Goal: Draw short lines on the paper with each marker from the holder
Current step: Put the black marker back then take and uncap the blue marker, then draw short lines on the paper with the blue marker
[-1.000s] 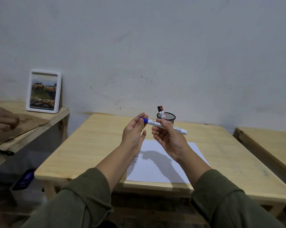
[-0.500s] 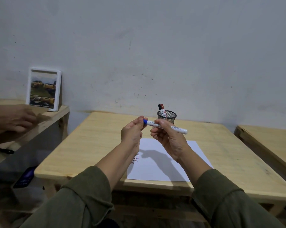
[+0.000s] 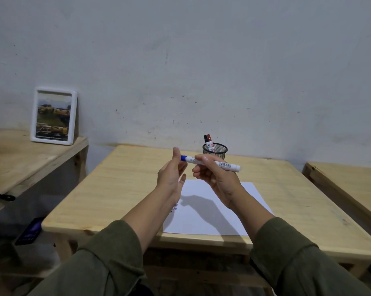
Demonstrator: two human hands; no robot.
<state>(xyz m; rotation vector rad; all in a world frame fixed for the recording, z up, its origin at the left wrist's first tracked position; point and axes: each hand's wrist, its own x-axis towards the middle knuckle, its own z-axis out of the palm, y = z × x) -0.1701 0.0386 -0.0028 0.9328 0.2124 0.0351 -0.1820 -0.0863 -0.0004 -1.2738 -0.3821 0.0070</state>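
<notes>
I hold a white marker with a blue cap (image 3: 223,165) level above the wooden table (image 3: 120,189). My right hand (image 3: 217,178) grips its barrel. My left hand (image 3: 171,176) is at the blue cap end with fingers spread, the cap touching its fingers. Behind the hands stands a black mesh holder (image 3: 215,152) with a black and a red marker (image 3: 208,140) upright in it. A white paper (image 3: 212,212) lies under my hands, with several short red and blue lines (image 3: 175,207) near its left edge, partly hidden by my left forearm.
A framed photo (image 3: 53,116) leans on the wall on a second wooden table (image 3: 20,159) to the left. A dark phone (image 3: 28,230) lies on the floor below. Another wooden table (image 3: 347,184) stands to the right.
My left hand, pinched on the blue cap half a second ago, now has its fingers spread. Another person's hand on the left table has gone from view.
</notes>
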